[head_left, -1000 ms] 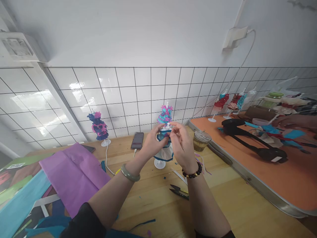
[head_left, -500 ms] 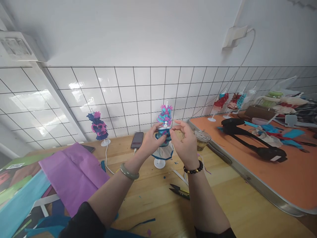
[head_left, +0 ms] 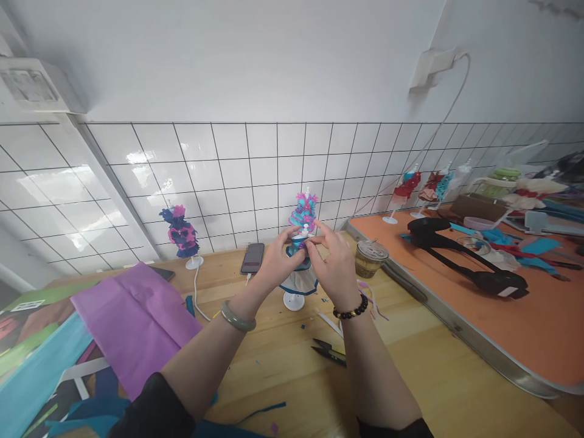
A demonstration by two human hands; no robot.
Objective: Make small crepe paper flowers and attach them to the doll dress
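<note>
A small white mannequin [head_left: 297, 286] in a blue and white paper dress stands on the wooden table [head_left: 410, 377]. My left hand [head_left: 276, 264] is closed round its upper body from the left. My right hand [head_left: 333, 264] pinches at the blue and purple trim on the mannequin's chest, fingertips touching my left thumb. Behind it stands a second mannequin [head_left: 305, 210] in a pink and turquoise ruffled dress.
A third mannequin in dark blue and pink [head_left: 182, 234] stands at the back left. A phone [head_left: 253, 258] lies by the wall, scissors [head_left: 329, 353] near my right forearm, purple tissue paper [head_left: 132, 322] on the left. A glass jar [head_left: 370, 258] and an orange tray [head_left: 502, 316] with tools sit to the right.
My right hand moved in from a raised pinch to the mannequin's chest, meeting my left hand. A person's hand at the far right has left the view.
</note>
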